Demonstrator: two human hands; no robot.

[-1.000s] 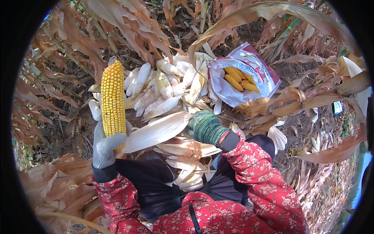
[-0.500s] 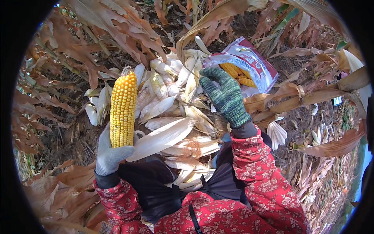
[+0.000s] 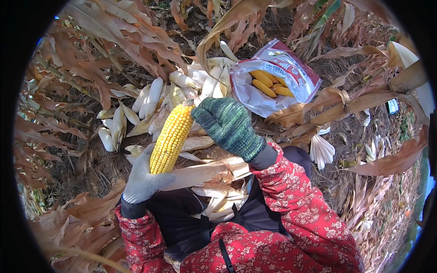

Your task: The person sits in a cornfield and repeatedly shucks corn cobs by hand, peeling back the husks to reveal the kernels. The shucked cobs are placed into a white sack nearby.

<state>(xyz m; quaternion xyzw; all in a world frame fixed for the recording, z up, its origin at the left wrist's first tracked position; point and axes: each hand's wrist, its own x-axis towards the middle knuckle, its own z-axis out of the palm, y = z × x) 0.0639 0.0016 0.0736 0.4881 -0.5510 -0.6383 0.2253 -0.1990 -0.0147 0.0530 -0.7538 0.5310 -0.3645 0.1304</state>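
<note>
My left hand, in a pale grey glove, is closed around the lower end of a yellow ear of corn. The ear tilts up to the right, its kernels bare. A pale strip of husk trails rightward from under that hand. At the ear's upper tip, my right hand, in a green knitted glove, has its fingers curled closed against the brownish end. Whatever those fingers pinch is hidden by the glove.
Unhusked ears and loose husks lie piled in front of me. Beyond my right hand is an open white and red bag holding several yellow ears. A dry stalk crosses the right side; dry corn leaves surround the spot.
My left hand has tilted the ear to the right and shifted slightly right. My right hand has come from beside the bag down and left to the ear's tip, its fingers closing.
</note>
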